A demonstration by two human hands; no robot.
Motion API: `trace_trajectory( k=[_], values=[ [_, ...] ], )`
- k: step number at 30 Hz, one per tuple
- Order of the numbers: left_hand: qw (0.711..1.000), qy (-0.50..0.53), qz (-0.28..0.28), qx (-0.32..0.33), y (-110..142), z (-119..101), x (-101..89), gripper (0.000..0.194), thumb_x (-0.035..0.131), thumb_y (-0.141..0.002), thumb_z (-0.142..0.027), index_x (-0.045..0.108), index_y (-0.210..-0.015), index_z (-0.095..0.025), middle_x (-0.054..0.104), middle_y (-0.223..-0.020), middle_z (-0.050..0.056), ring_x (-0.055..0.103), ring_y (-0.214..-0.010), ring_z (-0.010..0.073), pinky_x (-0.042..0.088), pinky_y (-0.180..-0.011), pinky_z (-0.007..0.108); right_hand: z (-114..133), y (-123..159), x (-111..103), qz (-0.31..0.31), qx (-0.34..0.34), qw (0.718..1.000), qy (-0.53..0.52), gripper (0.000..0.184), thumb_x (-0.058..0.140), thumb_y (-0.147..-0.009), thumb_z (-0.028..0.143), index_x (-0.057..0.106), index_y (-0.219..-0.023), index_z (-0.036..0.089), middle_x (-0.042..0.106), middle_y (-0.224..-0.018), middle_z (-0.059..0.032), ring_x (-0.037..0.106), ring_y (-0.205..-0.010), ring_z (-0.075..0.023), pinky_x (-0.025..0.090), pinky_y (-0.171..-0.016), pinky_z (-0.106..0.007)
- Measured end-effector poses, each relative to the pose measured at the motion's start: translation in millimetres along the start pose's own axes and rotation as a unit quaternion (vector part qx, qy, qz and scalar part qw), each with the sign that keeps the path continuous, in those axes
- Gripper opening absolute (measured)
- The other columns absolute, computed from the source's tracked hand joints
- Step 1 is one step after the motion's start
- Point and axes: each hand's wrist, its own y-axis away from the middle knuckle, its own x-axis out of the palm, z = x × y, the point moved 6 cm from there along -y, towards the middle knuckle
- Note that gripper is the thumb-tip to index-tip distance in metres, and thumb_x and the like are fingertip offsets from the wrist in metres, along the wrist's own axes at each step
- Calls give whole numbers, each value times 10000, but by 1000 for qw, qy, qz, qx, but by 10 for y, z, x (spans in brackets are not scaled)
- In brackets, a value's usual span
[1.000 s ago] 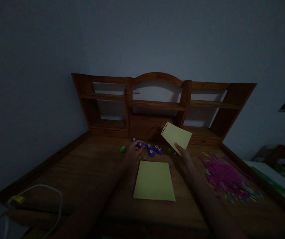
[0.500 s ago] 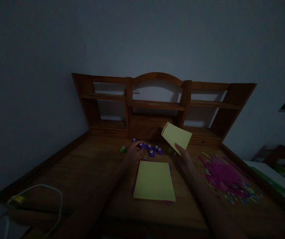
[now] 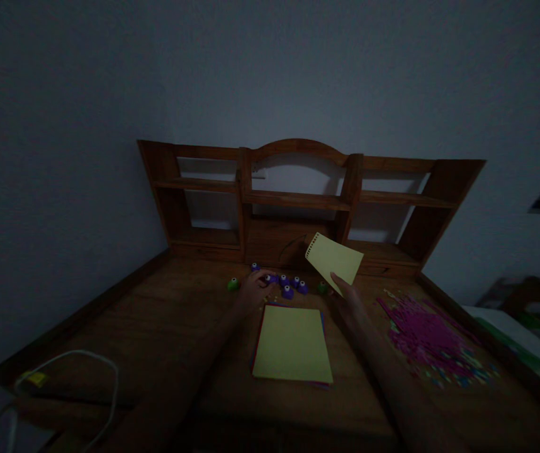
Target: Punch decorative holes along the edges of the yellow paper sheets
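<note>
above the wooden desk (image 3: 170,302), the right hand (image 3: 348,294) pinches a hole-edged yellow sheet (image 3: 335,257), likely light, bendable, best held by its edge, while the left hand (image 3: 253,289) curls at purple one-eyed figures (image 3: 287,292), grip unclear.

One view only, head-worn and wide. Camera is looking from above the near side of the counter (image 3: 194,302), facing forward and down. Forearms (image 3: 376,346) are entering from the bottom edge; hands (image 3: 251,289) are showing small, at middle range. Shelf unit (image 3: 293,199) is standing nearly square-on beyond; wall (image 3: 298,75) is filling the top.
</note>
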Motion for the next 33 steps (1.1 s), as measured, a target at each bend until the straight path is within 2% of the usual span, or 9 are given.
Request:
trace_trajectory(
  k=[6,14,20,23,28,33],
  values=[
    [997,-73,-20,23,22,-90,-8,235,678,-744,-226,714,-974,-190,684,-984,60,603,-595,115,494,-578,248,52,28,7,-6,0,1000,-1,336,792,-672,365,710,-955,202,718,-1042,-100,655,-951,-271,563,-700,-331],
    [989,-137,35,48,56,-96,67,195,636,-782,-176,739,-944,-208,665,-942,56,580,-602,137,495,-643,294,-62,-45,-27,-9,17,1000,-10,380,794,-671,371,706,-1008,218,701,-1143,-80,647,-1013,-265,571,-698,-301],
    [985,-155,59,55,74,-28,109,250,620,-784,-135,711,-1001,-220,696,-1023,89,638,-953,274,489,-870,399,52,29,-1,-4,-11,1000,11,295,803,-650,340,729,-903,209,711,-1103,-100,632,-1019,-279,568,-707,-318],
    [983,-168,69,31,89,-33,118,261,576,-818,-137,674,-1053,-196,706,-999,91,648,-958,268,485,-895,396,50,18,-9,-12,-14,1000,14,316,807,-641,344,725,-910,198,720,-1066,-102,638,-1000,-277,566,-704,-314],
    [978,-185,93,21,111,-112,128,248,553,-855,-170,673,-1071,-162,715,-1009,99,660,-948,255,479,-901,372,-59,-36,-24,-19,27,999,-3,428,794,-653,416,693,-1013,210,720,-1089,-72,663,-961,-267,571,-675,-316],
    [976,-187,108,22,106,-173,133,249,568,-851,-192,707,-1058,-180,727,-1053,88,665,-962,250,483,-902,357,2,13,4,-8,19,1000,12,379,772,-680,415,703,-978,191,701,-1153,-100,648,-1025,-283,563,-722,-317]
  ],
)
